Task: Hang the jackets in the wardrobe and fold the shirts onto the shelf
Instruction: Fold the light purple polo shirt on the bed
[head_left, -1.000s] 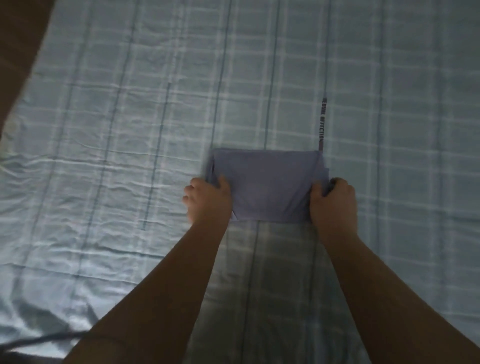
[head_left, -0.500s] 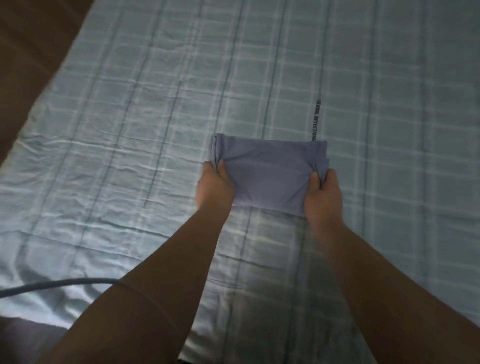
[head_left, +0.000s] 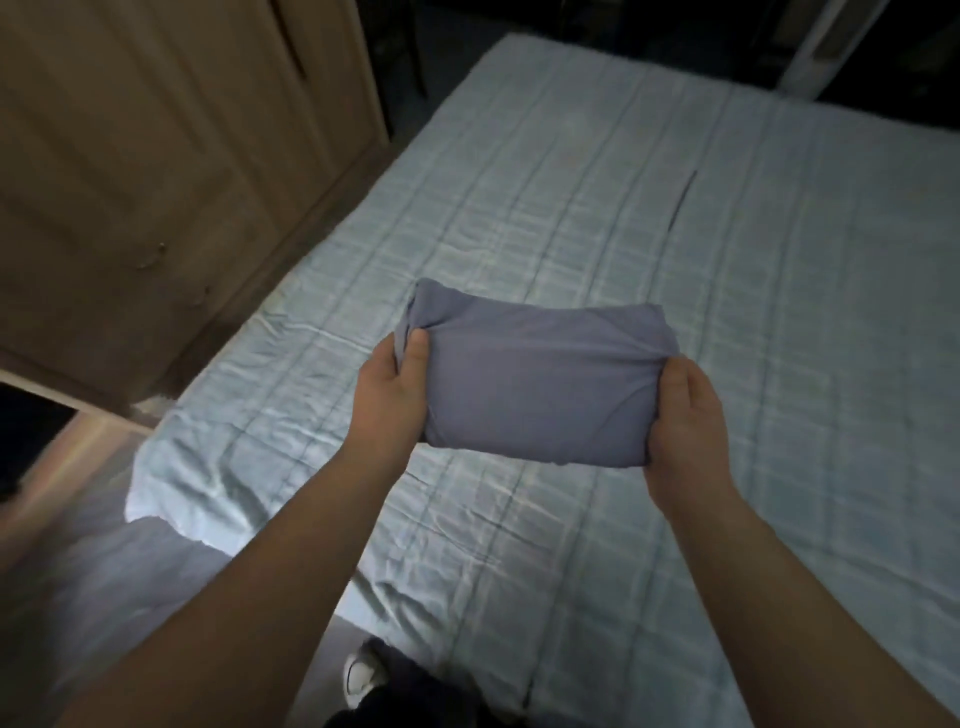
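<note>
Folded blue-grey shirt (head_left: 540, 384): one, compact rectangular bundle, raised clear above the bed (head_left: 675, 218). Your left hand (head_left: 389, 395): grip clamped on the shirt's left end, thumb on top. Your right hand (head_left: 685, 415): grip clamped on the right end, thumb on top. Bed: pale blue checked sheet, wrinkled. Wooden wardrobe (head_left: 156, 156): beside the bed, at your left, doors closed. Shoe (head_left: 361, 675): white-toed, on the floor below.
</note>
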